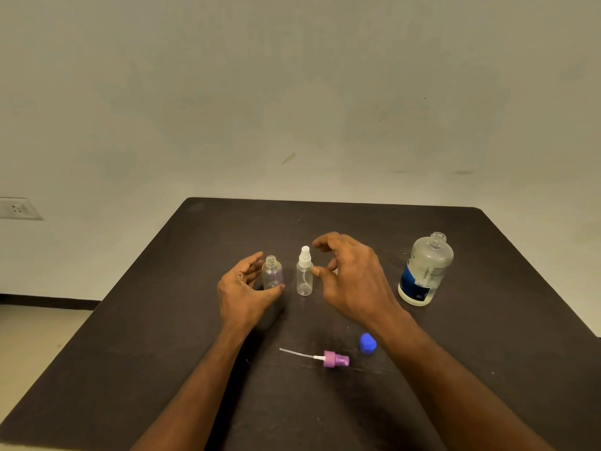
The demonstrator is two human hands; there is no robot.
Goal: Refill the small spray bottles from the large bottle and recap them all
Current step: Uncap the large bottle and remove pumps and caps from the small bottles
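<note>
While the left hand [242, 288] cups the uncapped small bottle [272, 273], the right hand [349, 275] hovers beside the capped spray bottle [304, 275], fingers apart.

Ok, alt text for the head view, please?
Left hand holds an uncapped small bottle; right hand hovers open by a capped spray bottle. Large open bottle stands right; purple sprayer and blue cap lie nearer.
</note>
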